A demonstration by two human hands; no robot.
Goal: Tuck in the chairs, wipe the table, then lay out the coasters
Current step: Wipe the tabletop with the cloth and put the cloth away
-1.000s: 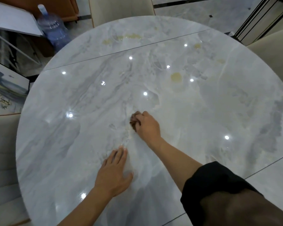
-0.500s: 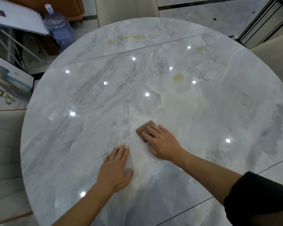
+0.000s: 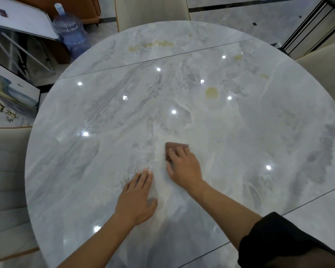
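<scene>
Pressing a small brown cloth (image 3: pixel 177 147) flat mid-table, the right hand (image 3: pixel 184 167) has straight, close fingers; the left hand (image 3: pixel 137 200) braces on the marble table (image 3: pixel 104 113), fingers together. The far yellow spills (image 3: pixel 211 92) (unwiped) may merely smear.

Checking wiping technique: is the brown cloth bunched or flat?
Flat: the brown cloth lies spread on the table under straight fingers of the right hand.

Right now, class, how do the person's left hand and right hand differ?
The left hand rests flat directly on the table; the right hand presses a brown cloth. The left hand lies nearer the person; the right hand reaches farther in. Both have fairly straight fingers, palm down.
</scene>
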